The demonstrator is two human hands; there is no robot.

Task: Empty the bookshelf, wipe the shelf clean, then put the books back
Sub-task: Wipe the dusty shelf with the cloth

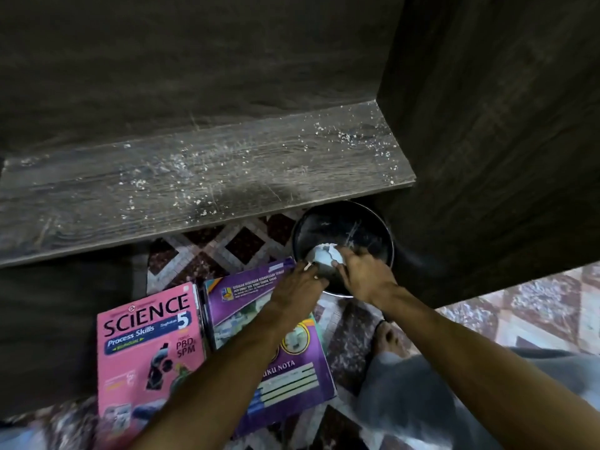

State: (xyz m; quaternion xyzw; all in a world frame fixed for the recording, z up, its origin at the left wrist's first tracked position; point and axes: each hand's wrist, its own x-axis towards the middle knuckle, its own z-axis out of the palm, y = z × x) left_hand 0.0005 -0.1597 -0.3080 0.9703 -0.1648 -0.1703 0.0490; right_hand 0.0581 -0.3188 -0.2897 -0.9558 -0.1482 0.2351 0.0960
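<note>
We count one shelf [227, 177], two books, one bowl and one cloth. The shelf board is bare of books and speckled with pale crumbs and dust. Its long axis runs left to right across our view and meets the dark side panel [487, 157] at its right end.

Both books lie flat and face up on the patterned floor [207, 254] below the shelf. The pink science book [146, 352] sits on the left, with the purple notebook [233, 297] just beside it on the right. Their long axes run from us toward the shelf, top edges farthest from us. The purple one is turned a little off square.

To the right of the books a black bowl [373, 222] stands on the floor, partly under the shelf edge. Over it we hold the white cloth [323, 254] in both hands. The left hand [300, 284] has a pinching grip on one edge, and the right hand [365, 276] curls its fingers over the bunched part. One foot [388, 336] shows near the bowl.
</note>
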